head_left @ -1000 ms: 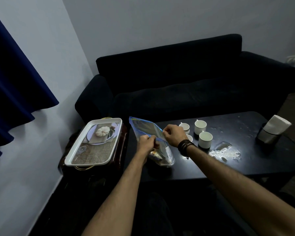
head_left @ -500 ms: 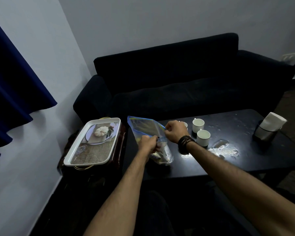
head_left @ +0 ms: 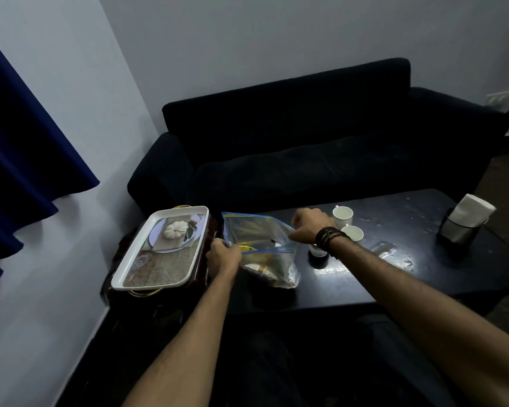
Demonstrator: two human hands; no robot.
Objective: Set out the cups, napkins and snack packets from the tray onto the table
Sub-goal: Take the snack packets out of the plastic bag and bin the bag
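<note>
Dimly: left hand [head_left: 224, 257] and right hand [head_left: 307, 225] fingers pinch zip bag [head_left: 259, 242] mouth; contents unclear.

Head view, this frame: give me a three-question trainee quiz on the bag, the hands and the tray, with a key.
1. True or false: the white tray has cups standing on it.
2. Multiple choice: the clear zip bag rests on A) the sofa, B) the dark table, C) the tray.
3. Fill in: the left hand and right hand each have a grip on the bag's ____ edge.

Key
1. False: the tray shows only its printed picture; two white cups in clear view stand on the table, right of the bag.
2. B
3. Top (the blue zip edge), the hands apart at its two ends.
</note>
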